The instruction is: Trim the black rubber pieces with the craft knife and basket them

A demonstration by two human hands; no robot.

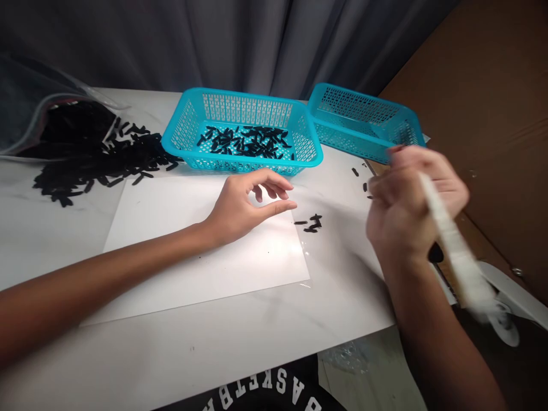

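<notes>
Grip of your left hand (240, 211) is part-open, empty, near light-looking black pieces (310, 230) on the counter (338, 302); your blurred right hand (405, 211) closes round a white strip (460, 257), probably light, stiffish, best held mid-length.

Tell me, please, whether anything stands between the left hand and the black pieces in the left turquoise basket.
The near wall of the turquoise basket stands between the left hand and the black pieces. Its top is open, with nothing visible across it.
</notes>
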